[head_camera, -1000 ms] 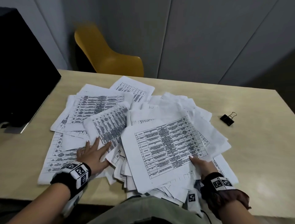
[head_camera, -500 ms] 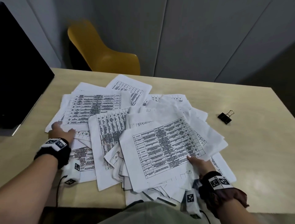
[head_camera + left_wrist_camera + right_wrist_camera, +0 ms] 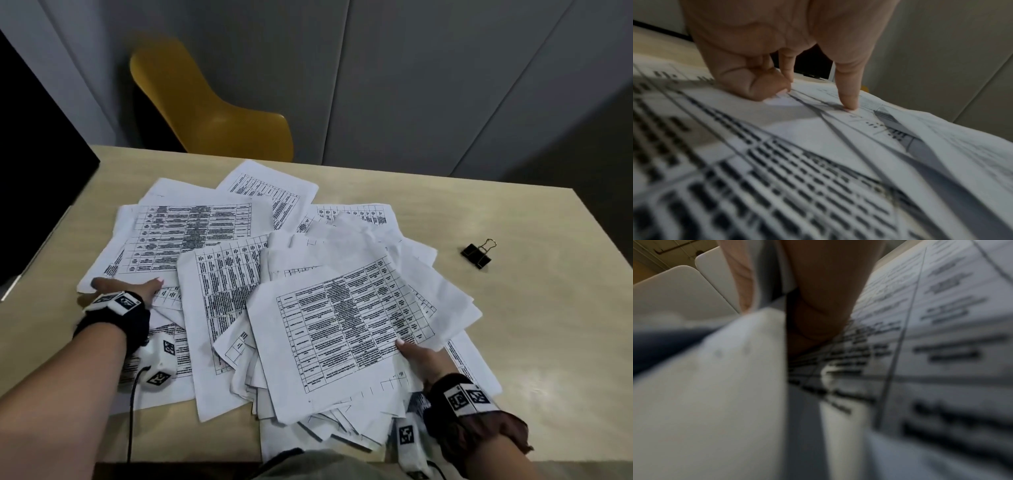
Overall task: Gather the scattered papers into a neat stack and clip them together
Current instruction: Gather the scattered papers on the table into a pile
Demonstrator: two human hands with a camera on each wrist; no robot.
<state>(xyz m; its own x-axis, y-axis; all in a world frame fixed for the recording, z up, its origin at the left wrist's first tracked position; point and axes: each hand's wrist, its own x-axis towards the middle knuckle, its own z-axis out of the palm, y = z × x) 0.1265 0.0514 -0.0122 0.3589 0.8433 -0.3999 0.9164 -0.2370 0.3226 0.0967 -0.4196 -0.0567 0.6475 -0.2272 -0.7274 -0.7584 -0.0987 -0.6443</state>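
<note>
Several printed table sheets lie scattered and overlapping on the beige table [image 3: 534,342]. My right hand [image 3: 419,356] grips the gathered sheaf [image 3: 342,329] at its near right edge, with the thumb on the top sheet and the fingers hidden beneath. In the right wrist view the thumb [image 3: 818,313] presses on blurred print. My left hand [image 3: 126,286] is at the near corner of the loose sheets [image 3: 185,236] on the left. Its curled fingers and thumb [image 3: 849,97] pinch down on the paper [image 3: 818,146]. A black binder clip [image 3: 477,256] lies alone on the right, apart from both hands.
A yellow chair [image 3: 212,109] stands behind the far table edge. A black monitor [image 3: 34,171] occupies the table's left side. Some sheets hang over the near edge by my lap. Bare tabletop surrounds the clip on the right.
My left hand left the middle sheet, moved out to the left sheets' corner and stayed there. The middle sheet now lies flat. My right hand kept its hold on the sheaf.
</note>
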